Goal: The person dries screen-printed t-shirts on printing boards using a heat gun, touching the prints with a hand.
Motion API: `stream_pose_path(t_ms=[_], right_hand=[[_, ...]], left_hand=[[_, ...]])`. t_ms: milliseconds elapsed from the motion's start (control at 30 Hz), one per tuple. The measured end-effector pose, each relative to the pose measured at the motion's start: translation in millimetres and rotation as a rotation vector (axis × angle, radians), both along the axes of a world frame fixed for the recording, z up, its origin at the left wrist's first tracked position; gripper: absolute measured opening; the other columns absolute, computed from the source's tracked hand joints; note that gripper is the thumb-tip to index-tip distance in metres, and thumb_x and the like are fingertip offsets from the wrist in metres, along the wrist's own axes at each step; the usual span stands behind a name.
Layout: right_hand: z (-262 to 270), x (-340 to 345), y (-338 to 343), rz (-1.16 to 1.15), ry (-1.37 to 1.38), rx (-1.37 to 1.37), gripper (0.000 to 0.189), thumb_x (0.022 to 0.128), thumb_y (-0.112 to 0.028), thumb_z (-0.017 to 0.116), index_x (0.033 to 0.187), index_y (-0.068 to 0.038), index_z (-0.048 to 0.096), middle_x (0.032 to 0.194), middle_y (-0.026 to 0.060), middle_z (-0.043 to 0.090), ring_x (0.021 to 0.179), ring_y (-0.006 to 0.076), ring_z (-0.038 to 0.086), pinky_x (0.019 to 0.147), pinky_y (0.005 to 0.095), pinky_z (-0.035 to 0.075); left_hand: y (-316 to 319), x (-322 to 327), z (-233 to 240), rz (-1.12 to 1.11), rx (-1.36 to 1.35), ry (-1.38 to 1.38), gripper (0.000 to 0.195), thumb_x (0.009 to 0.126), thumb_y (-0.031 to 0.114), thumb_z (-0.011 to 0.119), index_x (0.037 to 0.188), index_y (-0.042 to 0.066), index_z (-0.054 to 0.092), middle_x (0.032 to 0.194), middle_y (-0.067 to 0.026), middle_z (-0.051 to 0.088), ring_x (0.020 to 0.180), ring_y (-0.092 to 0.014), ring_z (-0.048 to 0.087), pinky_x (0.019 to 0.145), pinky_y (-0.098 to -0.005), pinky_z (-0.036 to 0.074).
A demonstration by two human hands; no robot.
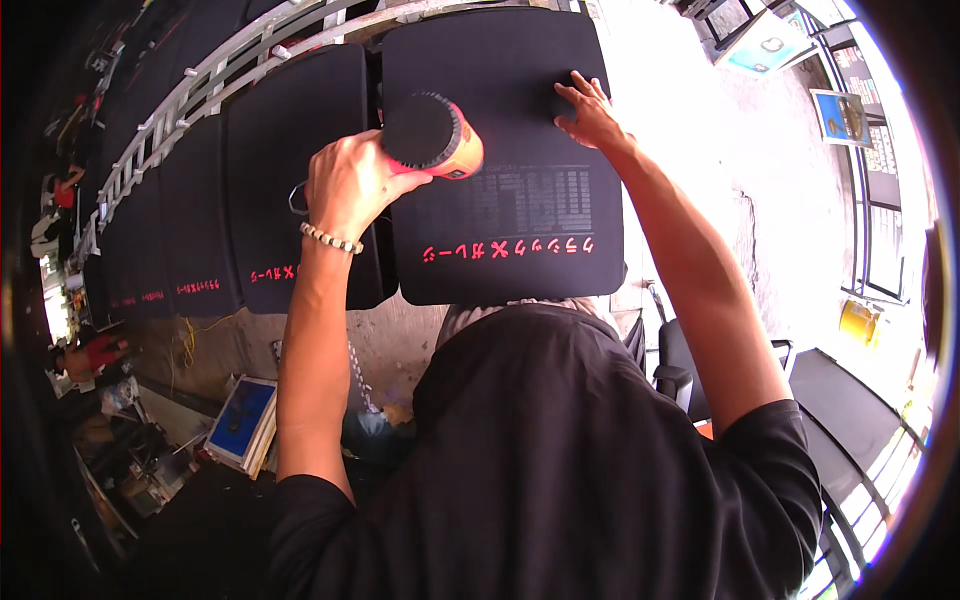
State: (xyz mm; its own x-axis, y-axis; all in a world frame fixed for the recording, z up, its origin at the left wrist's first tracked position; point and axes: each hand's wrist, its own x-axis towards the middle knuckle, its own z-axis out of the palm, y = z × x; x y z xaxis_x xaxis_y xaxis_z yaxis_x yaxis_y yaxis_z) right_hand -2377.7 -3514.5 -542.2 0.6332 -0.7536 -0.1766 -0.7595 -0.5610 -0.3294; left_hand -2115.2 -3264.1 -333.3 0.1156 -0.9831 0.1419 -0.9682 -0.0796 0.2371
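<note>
In my left hand (356, 180) is an orange-red cylindrical container (466, 154) with a black round end facing up; its contents cannot be told. It is held over the left part of a flat board covered in black fabric (495, 67). That fabric bears red printed characters near its lower edge and a faint grey block of print above them. Fingers spread, my right hand (589, 112) touches or hovers just over the fabric's right edge and holds nothing. More black-covered boards (296, 112) with red print line up to the left. A beaded bracelet (330, 238) circles my left wrist.
Behind the boards curves a ladder-like metal frame (259, 37). Blue framed screens (241, 420) are stacked on the lower left. At right are a black chair (679, 367), a yellow container (859, 322) and racks with framed screens. People in red are far left.
</note>
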Motion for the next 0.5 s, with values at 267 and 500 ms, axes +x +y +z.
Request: stream_pose_path(t_ms=[267, 500], right_hand=[[-2.7, -2.4, 1.6, -0.037, 0.058, -0.004, 0.073, 0.090, -0.033, 0.076, 0.156, -0.027, 0.044, 0.171, 0.0079, 0.021, 0.154, 0.0453, 0.020, 0.122, 0.0590, 0.029], [-17.4, -16.2, 9.7, -0.020, -0.069, -0.036, 0.064, 0.095, -0.038, 0.070, 0.154, -0.028, 0.047, 0.170, 0.0112, 0.023, 0.155, 0.0430, 0.020, 0.123, 0.0600, 0.027]], left_hand=[[29.5, -1.1, 17.5, 0.054, 0.058, 0.009, 0.044, 0.061, 0.039, 0.094, 0.079, 0.004, 0.073, 0.077, -0.0129, 0.074, 0.072, -0.035, 0.072, 0.069, -0.0438, 0.059], [14.6, -7.2, 7.7, -0.045, 0.102, 0.051, 0.043, 0.061, 0.036, 0.094, 0.079, 0.004, 0.072, 0.079, -0.0113, 0.074, 0.072, -0.035, 0.072, 0.068, -0.0428, 0.059]])
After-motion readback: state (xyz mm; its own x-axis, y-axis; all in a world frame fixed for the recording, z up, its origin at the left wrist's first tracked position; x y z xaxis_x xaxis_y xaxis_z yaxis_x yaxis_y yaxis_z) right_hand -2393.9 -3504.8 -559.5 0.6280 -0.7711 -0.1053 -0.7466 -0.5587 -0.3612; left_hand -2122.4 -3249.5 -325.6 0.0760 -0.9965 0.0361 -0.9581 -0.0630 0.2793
